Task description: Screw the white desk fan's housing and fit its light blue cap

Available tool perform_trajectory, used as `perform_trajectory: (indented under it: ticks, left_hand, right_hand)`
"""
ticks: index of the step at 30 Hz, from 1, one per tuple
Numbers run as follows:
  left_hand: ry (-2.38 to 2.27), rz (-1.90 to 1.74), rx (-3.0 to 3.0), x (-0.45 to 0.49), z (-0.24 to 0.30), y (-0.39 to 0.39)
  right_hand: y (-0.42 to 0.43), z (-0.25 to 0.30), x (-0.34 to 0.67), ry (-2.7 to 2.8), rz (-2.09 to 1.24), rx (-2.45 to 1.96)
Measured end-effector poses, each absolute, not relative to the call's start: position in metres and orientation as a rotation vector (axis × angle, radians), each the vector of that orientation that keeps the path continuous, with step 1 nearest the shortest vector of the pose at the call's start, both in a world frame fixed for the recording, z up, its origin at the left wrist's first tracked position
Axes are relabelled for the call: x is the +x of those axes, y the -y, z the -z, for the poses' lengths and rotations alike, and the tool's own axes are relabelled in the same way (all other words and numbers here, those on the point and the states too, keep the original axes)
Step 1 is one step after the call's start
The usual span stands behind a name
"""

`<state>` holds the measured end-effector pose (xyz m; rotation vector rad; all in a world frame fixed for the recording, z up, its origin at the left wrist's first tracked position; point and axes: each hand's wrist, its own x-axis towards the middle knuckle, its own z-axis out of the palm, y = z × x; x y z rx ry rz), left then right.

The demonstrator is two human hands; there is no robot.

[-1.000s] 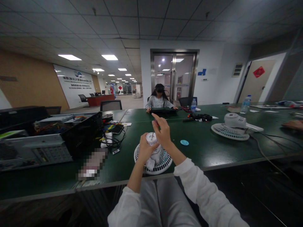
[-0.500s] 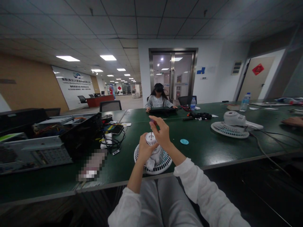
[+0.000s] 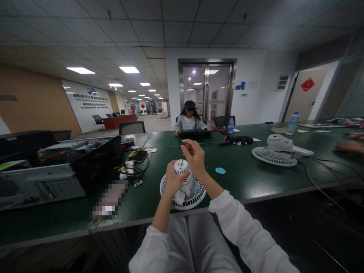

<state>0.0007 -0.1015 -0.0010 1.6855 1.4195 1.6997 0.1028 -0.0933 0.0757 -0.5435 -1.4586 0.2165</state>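
A white electric fan (image 3: 190, 203) lies grille-down near the table's front edge, its motor housing upward. My left hand (image 3: 174, 180) is wrapped round the housing, thumb on the near right side. Above it, my right hand (image 3: 195, 156) pinches the handle of a screwdriver (image 3: 183, 155). The thin metal shaft points down, slightly tilted, with its tip at the top of the housing. Whether the tip sits in a screw is too small to tell. A round light-blue disc (image 3: 220, 171) lies on the table to the right of the fan.
An opened computer case (image 3: 57, 178) stands at the left, with cables (image 3: 142, 167) beside it. Another white fan (image 3: 274, 156) lies at the right, its cord trailing over the edge. Across the green table (image 3: 236, 185) sits a person (image 3: 190, 120); another person's hand (image 3: 349, 146) shows far right.
My right fingers have shifted slightly on the screwdriver handle, and more of the handle shows. The shaft leans a little more. My left hand stays on the housing.
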Motion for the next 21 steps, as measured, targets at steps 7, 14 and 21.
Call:
perform_trajectory:
  ticks: [7, 14, 21]
  left_hand:
    - [-1.438, -1.692, 1.670, 0.0006, -0.0004, 0.1026]
    - [-1.444, -1.711, 1.644, 0.0004, -0.0005, 0.1030]
    - [-1.435, -1.711, 1.678, 0.0012, -0.0005, 0.1030]
  right_hand:
    - [0.0943, -0.0754, 0.1032, 1.474, -0.395, -0.486]
    - [0.0956, -0.0765, 0.1020, 1.506, -0.271, -0.538]
    - [0.1004, -0.0775, 0.1016, 1.558, -0.282, -0.461]
